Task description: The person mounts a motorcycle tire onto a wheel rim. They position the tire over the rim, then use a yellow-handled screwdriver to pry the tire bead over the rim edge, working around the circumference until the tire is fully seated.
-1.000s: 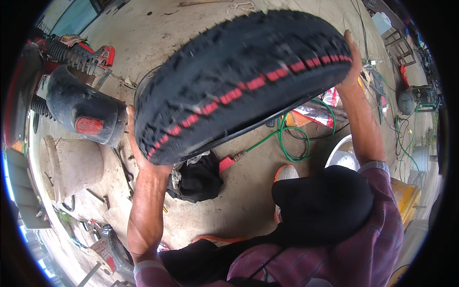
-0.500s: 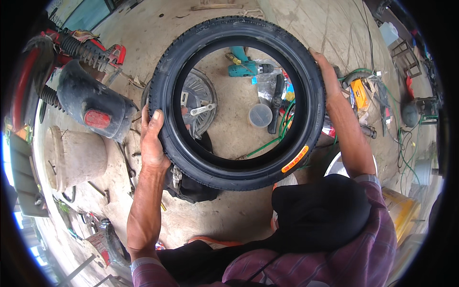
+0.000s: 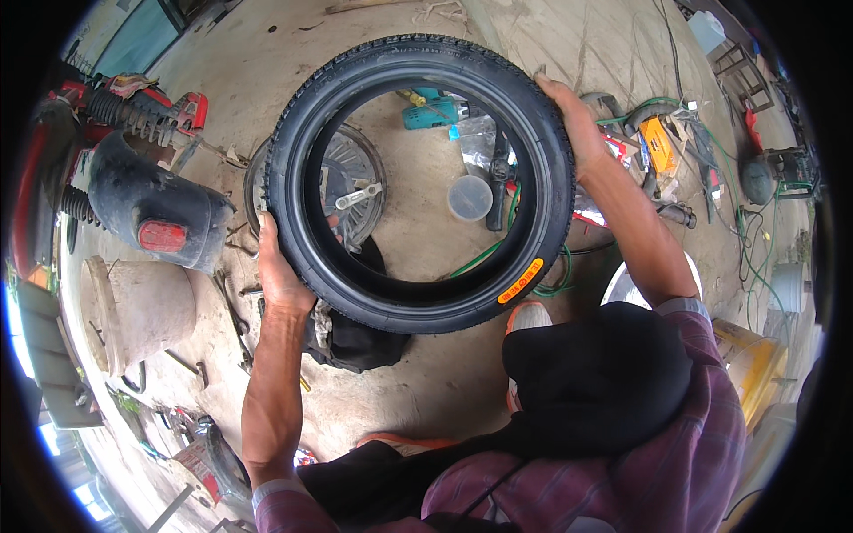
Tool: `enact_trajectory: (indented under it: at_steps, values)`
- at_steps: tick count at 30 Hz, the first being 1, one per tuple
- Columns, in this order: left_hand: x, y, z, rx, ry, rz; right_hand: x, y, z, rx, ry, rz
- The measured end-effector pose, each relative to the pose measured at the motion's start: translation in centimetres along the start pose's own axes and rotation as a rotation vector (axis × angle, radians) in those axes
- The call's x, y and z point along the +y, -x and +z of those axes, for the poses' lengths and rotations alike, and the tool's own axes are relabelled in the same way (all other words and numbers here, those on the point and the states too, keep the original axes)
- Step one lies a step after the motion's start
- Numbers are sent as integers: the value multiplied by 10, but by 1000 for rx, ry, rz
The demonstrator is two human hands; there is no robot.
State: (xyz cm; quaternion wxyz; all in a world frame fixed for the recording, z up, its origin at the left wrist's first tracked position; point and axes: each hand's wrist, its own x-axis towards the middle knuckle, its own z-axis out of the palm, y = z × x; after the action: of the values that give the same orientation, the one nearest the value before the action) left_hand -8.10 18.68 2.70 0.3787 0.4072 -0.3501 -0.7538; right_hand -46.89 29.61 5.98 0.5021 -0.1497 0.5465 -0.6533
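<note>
A black tire (image 3: 400,313) with an orange label is held face-up over the floor. My left hand (image 3: 283,265) grips its left side, thumb on the sidewall, and my right hand (image 3: 573,120) grips its upper right edge. Through the opening I see a wheel rim (image 3: 354,155) with a silver metal bar (image 3: 360,198) on it, a teal power drill (image 3: 426,114) and a round translucent container (image 3: 471,198). A dark bundle of cloth (image 3: 364,351) lies beneath, near my left wrist.
Red-and-black vehicle parts (image 3: 160,204) and a dirty white bucket (image 3: 147,311) stand at left. At right lie an orange box (image 3: 657,145), green hoses (image 3: 751,266) and a dark machine (image 3: 760,182). A white basin (image 3: 626,271) and yellow bucket (image 3: 746,360) are near my right side.
The tire has turned from tread-up to face-up, showing its opening and label, and then shifted slightly left. My hands moved with it, still gripping both sides.
</note>
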Motion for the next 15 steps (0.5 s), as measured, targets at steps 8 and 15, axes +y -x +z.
enact_trajectory:
  at_steps: [8,15]
  values:
    - [-3,-4,-9,8,-32,4,12,-13,3,-48,-11,49]
    - [-3,-6,-11,-7,25,-44,24,-16,-13,-32,-60,55]
